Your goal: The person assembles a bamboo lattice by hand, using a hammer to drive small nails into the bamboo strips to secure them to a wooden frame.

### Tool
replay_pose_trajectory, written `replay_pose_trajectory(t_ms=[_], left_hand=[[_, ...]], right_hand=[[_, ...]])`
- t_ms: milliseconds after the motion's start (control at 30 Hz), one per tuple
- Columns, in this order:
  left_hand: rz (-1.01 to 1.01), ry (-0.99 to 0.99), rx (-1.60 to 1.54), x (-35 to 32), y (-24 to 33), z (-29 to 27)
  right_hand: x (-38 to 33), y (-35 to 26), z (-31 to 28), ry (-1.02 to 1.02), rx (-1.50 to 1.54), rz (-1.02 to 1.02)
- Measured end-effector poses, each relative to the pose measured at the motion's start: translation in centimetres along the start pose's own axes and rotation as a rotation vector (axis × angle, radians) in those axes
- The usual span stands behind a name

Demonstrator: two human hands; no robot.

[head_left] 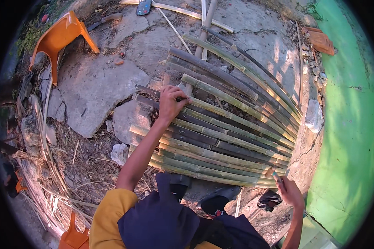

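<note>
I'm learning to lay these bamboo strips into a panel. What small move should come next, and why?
Probably slide the flat green-brown bamboo strip under the left hand down against its neighbours: the upper strips fan apart, while the lower ones lie tight. The right hand holds a small tool at the panel's lower right corner.

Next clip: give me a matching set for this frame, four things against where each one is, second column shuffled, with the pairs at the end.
Things:
1. left hand
2. right hand
3. orange chair
4. green wall

Places:
A. tipped over, upper left on the ground
B. along the right side of the view
C. resting on the bamboo slats, at their far left part
D. at the near right corner of the slats, fingers around a small object

Pairs: 1-C, 2-D, 3-A, 4-B
</note>
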State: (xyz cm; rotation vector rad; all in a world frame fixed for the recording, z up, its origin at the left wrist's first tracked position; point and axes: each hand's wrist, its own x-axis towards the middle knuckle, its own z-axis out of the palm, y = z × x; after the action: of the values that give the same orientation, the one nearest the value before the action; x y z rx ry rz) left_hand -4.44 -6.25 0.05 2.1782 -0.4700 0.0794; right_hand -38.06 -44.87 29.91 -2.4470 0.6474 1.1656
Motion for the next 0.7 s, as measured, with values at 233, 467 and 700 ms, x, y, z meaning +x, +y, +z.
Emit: replay_pose_trajectory(t_ms=[233,467,700], left_hand=[[-0.017,0.002,-0.027,-0.4,-0.3,0.1],[-0.005,0.006,-0.047,-0.1,-0.6,0.2],[0.004,0.012,-0.037,-0.2,-1.0,0.5]], right_hand=[[14.7,-20.5,7.2,0.606,0.813,-0.444],[21.3,-29.7,12.5,0.665,0.545,-0.618],[22.7,-30.2,12.5,0.687,0.398,-0.509]])
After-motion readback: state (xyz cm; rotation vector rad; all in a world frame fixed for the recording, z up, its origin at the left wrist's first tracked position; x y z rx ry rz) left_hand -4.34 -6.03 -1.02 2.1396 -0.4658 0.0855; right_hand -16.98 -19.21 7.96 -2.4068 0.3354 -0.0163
